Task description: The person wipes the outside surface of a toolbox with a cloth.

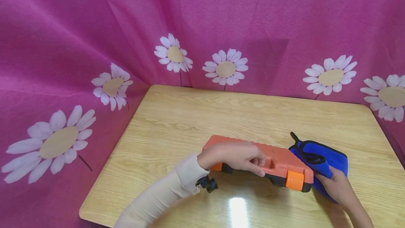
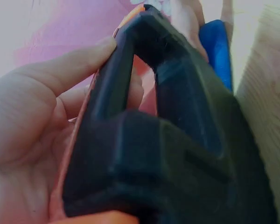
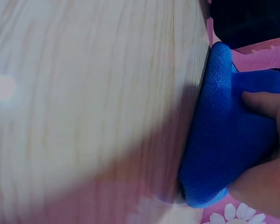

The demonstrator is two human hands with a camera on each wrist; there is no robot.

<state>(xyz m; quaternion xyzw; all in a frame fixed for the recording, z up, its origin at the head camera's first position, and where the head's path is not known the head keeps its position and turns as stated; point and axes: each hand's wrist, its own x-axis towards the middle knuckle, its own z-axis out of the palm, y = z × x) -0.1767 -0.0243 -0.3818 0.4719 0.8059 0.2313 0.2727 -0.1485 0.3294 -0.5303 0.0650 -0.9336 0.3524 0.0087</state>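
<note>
In the head view, my left hand (image 1: 240, 156) gripped a coral-orange and black hard plastic case (image 1: 278, 152) by its handle, well in from the left and far edges of the pale wood-grain table (image 1: 177, 115). My right hand (image 1: 338, 184) held a folded blue plush cloth with black edging (image 1: 335, 157) at the case's right end, nearer the right edge; whether it pressed there, I couldn't quite tell. The left wrist view showed my thumb along the case's side; a firm hold, I judged, would stop it twisting. In the right wrist view, my thumb pinned the cloth; flat, even pressure seemed best.
</note>
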